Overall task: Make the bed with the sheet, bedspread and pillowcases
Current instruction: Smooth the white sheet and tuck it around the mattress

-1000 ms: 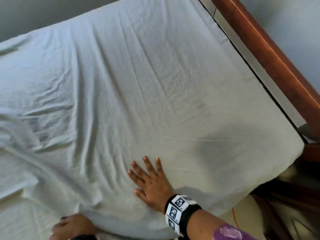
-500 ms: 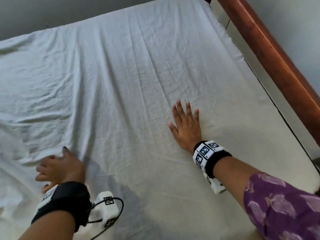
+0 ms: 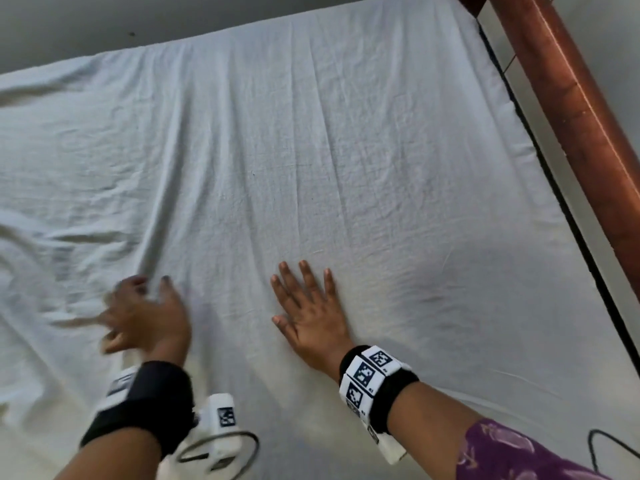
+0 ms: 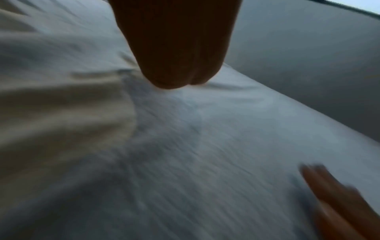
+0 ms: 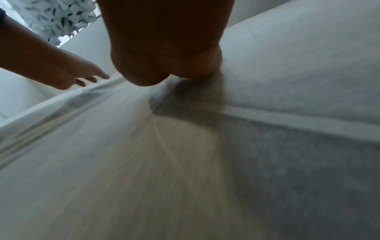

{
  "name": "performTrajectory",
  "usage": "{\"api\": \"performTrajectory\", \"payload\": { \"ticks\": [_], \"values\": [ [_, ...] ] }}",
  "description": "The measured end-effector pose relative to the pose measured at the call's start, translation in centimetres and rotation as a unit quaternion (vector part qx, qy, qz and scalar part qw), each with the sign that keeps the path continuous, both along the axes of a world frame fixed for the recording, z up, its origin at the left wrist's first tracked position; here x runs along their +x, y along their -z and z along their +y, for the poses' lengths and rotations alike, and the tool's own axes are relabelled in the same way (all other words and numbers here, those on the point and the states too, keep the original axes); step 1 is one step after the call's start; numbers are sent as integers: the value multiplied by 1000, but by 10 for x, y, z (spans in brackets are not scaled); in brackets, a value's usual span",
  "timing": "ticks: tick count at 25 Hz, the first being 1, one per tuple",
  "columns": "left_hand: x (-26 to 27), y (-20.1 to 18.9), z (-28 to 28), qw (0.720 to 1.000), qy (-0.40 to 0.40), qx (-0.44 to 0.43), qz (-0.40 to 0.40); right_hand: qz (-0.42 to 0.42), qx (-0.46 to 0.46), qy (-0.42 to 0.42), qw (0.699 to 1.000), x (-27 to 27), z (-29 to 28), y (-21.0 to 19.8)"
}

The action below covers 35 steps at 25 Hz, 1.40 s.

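white cotton-like sheet spread over the whole top of the bed, reaching its far edge and its right edge, where a reddish-brown wooden bed rail runs along the side. right hand lies palm down on the sheet near the near edge of the bed, fingers straight and slightly spread, pressing flat on the cloth and holding nothing; in the right wrist view the heel of this hand bears on the sheet, with a small ridge of cloth just ahead of it. left hand rests on the sheet just to the left of the right one, blurred, its fingers loosely spread and touching the cloth at the start of a band of creases; no pinch of fabric is visible, and its exact finger posture cannot be told. the sheet is smooth around the right hand and toward the right edge, and rumpled in folds toward the left edge. both wrists carry black bands with white marker blocks.
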<state>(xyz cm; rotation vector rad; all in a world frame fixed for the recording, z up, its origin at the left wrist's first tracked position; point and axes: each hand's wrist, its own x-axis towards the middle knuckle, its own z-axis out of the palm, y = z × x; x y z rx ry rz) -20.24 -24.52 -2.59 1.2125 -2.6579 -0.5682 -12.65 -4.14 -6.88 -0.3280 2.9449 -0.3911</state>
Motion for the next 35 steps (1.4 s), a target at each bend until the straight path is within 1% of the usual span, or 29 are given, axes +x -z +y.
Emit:
{"api": "performTrajectory", "payload": {
  "ticks": [2,3,5,7,9,12,14,16,17,18,19,20,21,22,23,24,25,26,28,30,31,33,35],
  "values": [
    [-16,4,55,993,111,34,-6,10,-10,65,998,-20,23,-5],
    [-21,11,71,989,141,44,-13,14,-4,107,994,-33,38,-6],
    [-31,24,85,987,147,60,-28,15,18,165,986,-59,70,-1],
    [-37,32,83,988,138,64,-42,-1,36,171,985,-76,86,6],
    [-42,38,79,988,129,74,-34,-9,49,167,985,-83,82,13],
    [-37,43,62,994,88,62,-27,-3,43,126,991,-77,46,16],
    [-32,41,44,997,48,48,-22,-4,30,67,997,-73,18,14],
    [-33,35,31,998,-6,43,-38,-17,21,-19,999,-69,-7,7],
    [-39,30,30,998,-20,47,-38,-20,22,-57,998,-68,-15,3],
    [-48,25,34,998,-4,49,-29,-16,22,-75,997,-71,-14,0],
    [-60,21,45,997,58,46,-9,0,16,-58,998,-81,-6,-2],
    [-75,19,59,987,157,43,14,19,8,-7,1000,-97,10,-3],
    [-93,19,75,963,264,39,26,34,5,61,998,-117,32,-4],
    [-113,21,93,934,355,33,23,40,12,124,991,-139,60,-5],
    [-131,22,108,909,415,30,5,35,27,162,986,-160,91,-5],
    [-147,26,119,897,441,31,-25,13,46,177,983,-180,122,-4],
    [-161,32,124,895,440,37,-59,-15,64,175,982,-196,146,-4],
    [-172,36,124,902,419,49,-90,-37,81,162,983,-208,160,-2],
    [-183,44,115,918,371,74,-123,-50,103,151,982,-219,160,2],
    [-184,48,105,929,337,82,-128,-57,105,152,981,-217,139,3],
    [-183,47,99,937,316,77,-126,-51,102,139,984,-213,124,4],
    [-183,51,83,952,274,56,-126,-52,89,81,991,-208,96,3],
    [-183,62,55,963,242,44,-108,-59,84,7,995,-205,73,0]
  ]
}}
